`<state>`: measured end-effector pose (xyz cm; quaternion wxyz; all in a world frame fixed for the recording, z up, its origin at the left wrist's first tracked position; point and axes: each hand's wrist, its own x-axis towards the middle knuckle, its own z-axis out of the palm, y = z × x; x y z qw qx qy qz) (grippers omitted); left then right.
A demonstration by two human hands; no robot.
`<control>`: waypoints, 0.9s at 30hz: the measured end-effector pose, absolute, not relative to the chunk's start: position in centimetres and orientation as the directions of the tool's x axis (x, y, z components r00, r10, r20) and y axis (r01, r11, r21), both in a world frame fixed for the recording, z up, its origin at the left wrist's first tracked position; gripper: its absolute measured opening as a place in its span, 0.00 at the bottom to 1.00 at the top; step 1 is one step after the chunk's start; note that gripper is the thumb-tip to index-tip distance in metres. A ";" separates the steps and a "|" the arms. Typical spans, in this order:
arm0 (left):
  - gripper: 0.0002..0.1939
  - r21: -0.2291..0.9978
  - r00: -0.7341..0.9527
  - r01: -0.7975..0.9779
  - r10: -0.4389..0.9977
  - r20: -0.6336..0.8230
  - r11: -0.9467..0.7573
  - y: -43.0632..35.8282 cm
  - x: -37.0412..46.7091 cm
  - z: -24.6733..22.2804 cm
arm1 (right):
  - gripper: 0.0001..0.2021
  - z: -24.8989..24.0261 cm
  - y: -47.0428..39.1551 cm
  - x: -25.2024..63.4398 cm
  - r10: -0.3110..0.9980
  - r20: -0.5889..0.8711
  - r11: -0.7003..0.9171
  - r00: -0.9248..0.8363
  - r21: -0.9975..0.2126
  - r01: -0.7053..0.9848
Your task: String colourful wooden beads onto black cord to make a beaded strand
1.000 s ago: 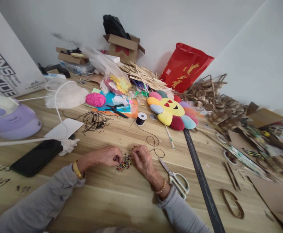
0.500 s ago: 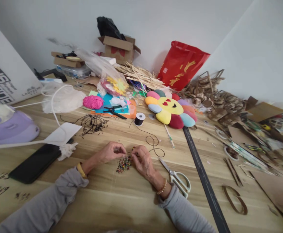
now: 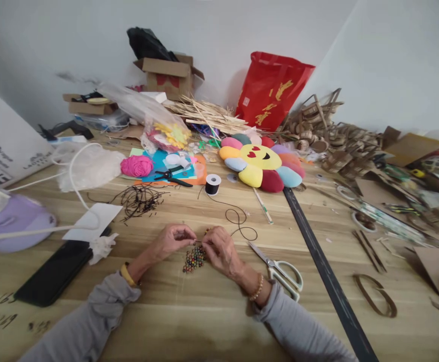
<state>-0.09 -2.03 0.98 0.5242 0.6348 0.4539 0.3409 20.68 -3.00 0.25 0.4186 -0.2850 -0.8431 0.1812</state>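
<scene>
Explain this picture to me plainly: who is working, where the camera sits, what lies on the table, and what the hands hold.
There is no machine here: a person works with two bare hands. The one camera is worn on the head and looks forward and down.

The left hand and right hand meet fingertip to fingertip just above a small pile of coloured beads on the wooden table. Each pinches something too small to identify.

Scissors lie beside the right wrist. A black thread spool trails its thread toward the hands. Farther back sits a flower-shaped plush cushion; a black phone lies on the left.
</scene>
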 end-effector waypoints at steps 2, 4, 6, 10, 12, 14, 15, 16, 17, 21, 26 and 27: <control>0.11 0.973 0.357 0.225 0.933 -0.036 -0.048 -2.0 -0.1 1.0 | 0.05 0.4 -3.0 20.7 0.635 0.595 0.769 -0.492 -0.545 0.334; 0.11 0.971 0.365 0.231 0.931 -0.029 -0.060 -2.0 -0.1 1.0 | 0.05 0.5 -3.0 20.7 0.637 0.593 0.767 -0.492 -0.546 0.336; 0.11 0.969 0.372 0.238 0.928 -0.021 -0.074 -2.1 -0.1 1.1 | 0.05 0.5 -3.0 20.7 0.639 0.594 0.766 -0.489 -0.546 0.339; 0.10 0.962 0.383 0.255 0.924 -0.009 -0.096 -2.1 0.0 1.1 | 0.05 0.4 -3.1 20.7 0.643 0.591 0.763 -0.486 -0.550 0.341; 0.09 0.959 0.387 0.264 0.922 -0.009 -0.101 -2.1 -0.1 1.2 | 0.05 0.4 -3.1 20.7 0.643 0.594 0.763 -0.484 -0.551 0.337; 0.09 0.957 0.387 0.271 0.922 -0.009 -0.104 -2.1 -0.1 1.2 | 0.05 0.5 -3.0 20.7 0.643 0.597 0.763 -0.479 -0.552 0.336; 0.09 0.956 0.388 0.273 0.922 -0.009 -0.106 -2.1 -0.1 1.2 | 0.05 0.5 -3.0 20.7 0.642 0.599 0.764 -0.479 -0.551 0.336; 0.09 0.956 0.387 0.274 0.922 -0.008 -0.107 -2.1 -0.1 1.3 | 0.05 0.5 -3.0 20.7 0.642 0.599 0.764 -0.479 -0.550 0.337; 0.09 0.956 0.388 0.273 0.922 -0.007 -0.108 -2.1 0.0 1.3 | 0.05 0.5 -3.0 20.7 0.641 0.599 0.765 -0.480 -0.548 0.338; 0.10 0.957 0.392 0.268 0.920 -0.008 -0.107 -2.1 0.0 1.3 | 0.05 0.5 -3.0 20.7 0.642 0.598 0.765 -0.480 -0.545 0.344; 0.10 0.960 0.393 0.259 0.919 -0.005 -0.106 -2.1 0.0 1.1 | 0.05 0.3 -2.9 20.7 0.643 0.594 0.764 -0.484 -0.544 0.347; 0.10 0.960 0.390 0.258 0.921 -0.003 -0.106 -2.1 0.0 1.1 | 0.05 0.3 -2.9 20.7 0.641 0.596 0.766 -0.484 -0.542 0.347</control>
